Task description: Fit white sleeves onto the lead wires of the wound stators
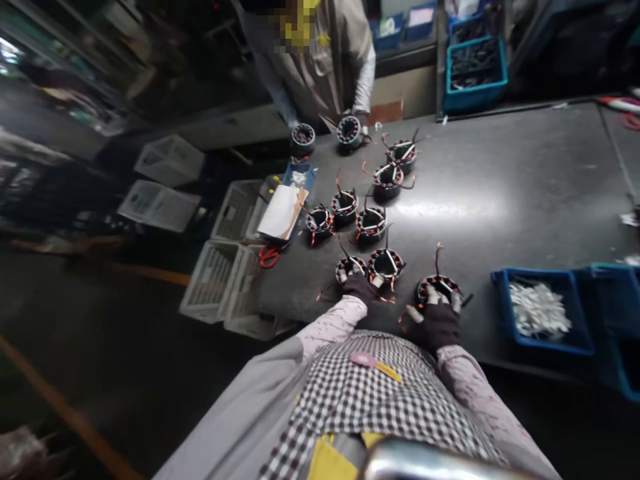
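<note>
My left hand (359, 283), in a dark glove with bare fingertips, is closed on a ring-shaped wound coil (345, 262) near the table's front edge. Touching that coil on its right is another wound coil (386, 262), with a white strip across it. Further right, my right hand (441, 317) has its fingers inside a third wound coil (435, 283) and its thumb outside, gripping the rim. A dark wire stands up from this coil. Several more coils with loose wire ends stand beyond my hands, one of them a coil (371, 223) in the middle.
On the right, a blue bin (580, 327) holds white pieces. A tray with white paper (283, 212) and red-handled scissors (269, 256) lie at the left edge, above grey crates (213, 277). Across the table a person (320, 73) has a hand at a coil (349, 132).
</note>
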The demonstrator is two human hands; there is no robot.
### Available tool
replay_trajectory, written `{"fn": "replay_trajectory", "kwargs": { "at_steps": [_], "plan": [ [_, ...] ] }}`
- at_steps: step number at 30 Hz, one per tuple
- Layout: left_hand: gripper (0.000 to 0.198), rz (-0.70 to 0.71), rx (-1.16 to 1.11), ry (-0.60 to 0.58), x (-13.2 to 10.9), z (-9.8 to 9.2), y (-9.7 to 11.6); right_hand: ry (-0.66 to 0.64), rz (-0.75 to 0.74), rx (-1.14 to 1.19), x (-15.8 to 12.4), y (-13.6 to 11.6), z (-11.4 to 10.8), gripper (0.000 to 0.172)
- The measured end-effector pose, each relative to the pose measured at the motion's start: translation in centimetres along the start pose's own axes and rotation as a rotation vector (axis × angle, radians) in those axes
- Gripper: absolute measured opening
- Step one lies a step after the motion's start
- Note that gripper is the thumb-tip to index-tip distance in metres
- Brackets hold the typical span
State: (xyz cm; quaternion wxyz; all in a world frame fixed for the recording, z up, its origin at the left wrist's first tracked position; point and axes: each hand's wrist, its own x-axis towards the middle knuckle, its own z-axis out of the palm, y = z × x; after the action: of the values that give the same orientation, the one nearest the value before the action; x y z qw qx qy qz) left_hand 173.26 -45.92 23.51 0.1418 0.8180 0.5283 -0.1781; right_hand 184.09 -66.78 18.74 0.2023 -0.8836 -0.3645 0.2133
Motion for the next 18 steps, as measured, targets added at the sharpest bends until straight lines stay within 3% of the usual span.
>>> {"fn": "replay_trajectory", "kwargs": {
  "at_steps": [3,6,9,13,18],
  "plan": [
    [0.109,-0.095,-0.062,0.047,0.7,0.5,1.5,0.006,-0.088,-0.054,1.7,0.4,1.1,0.087],
    [0.114,-0.121,-0.125,0.092,2.4,-0.2,2.7,-0.004,-0.222,-0.084,4.0,-0.3,0.7,0.083],
    [0.112,-0.154,-0.141,0.088,4.9,-2.0,3.8,-0.041,-0.268,-0.136,7.5,-2.3,-0.3,0.084],
    [0.105,-0.187,-0.111,0.105,8.9,-4.9,5.0,-0.043,-0.212,-0.191,13.4,-4.0,-1.8,0.089],
    [0.082,-0.13,-0.114,0.206,13.6,-7.7,5.7,-0.026,-0.374,-0.176,20.8,-4.3,-4.4,0.085]
  ]
}}
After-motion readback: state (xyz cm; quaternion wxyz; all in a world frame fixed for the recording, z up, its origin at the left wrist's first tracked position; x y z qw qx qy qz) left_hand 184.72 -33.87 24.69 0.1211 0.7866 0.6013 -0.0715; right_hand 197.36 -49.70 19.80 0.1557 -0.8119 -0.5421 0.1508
